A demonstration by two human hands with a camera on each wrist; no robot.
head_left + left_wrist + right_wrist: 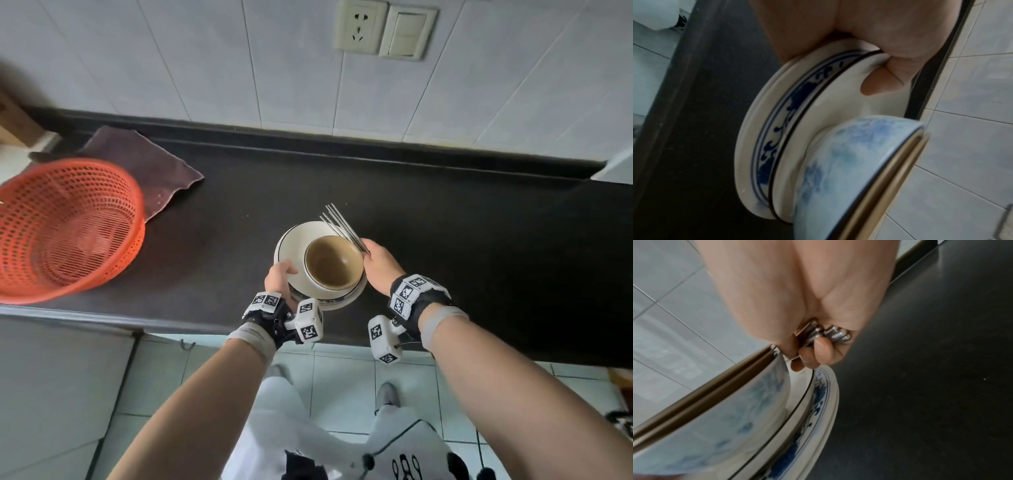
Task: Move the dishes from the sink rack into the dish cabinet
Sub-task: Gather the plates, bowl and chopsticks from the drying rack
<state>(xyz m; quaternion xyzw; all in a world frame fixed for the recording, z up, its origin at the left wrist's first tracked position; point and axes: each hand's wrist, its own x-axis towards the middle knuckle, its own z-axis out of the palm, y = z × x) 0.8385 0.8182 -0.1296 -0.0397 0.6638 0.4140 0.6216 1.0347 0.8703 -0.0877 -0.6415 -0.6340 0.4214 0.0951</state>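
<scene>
Near the front edge of the black tabletop: a stack of white ceramic plates with blue-patterned rims, carried between both hands (whether it rests on the surface or is lifted, I cannot tell).
Left hand: thumb over the rim, fingers beneath, clamped on the stack to steady it.
Right hand: curled round a bundle of metal chopsticks while bracing the stack's other side, likely so everything travels in one trip.
Count: two nested tan-lined bowls, at least two plates, several chopsticks.
Far left corner: one orange plastic mesh basket on a brown cloth.
</scene>
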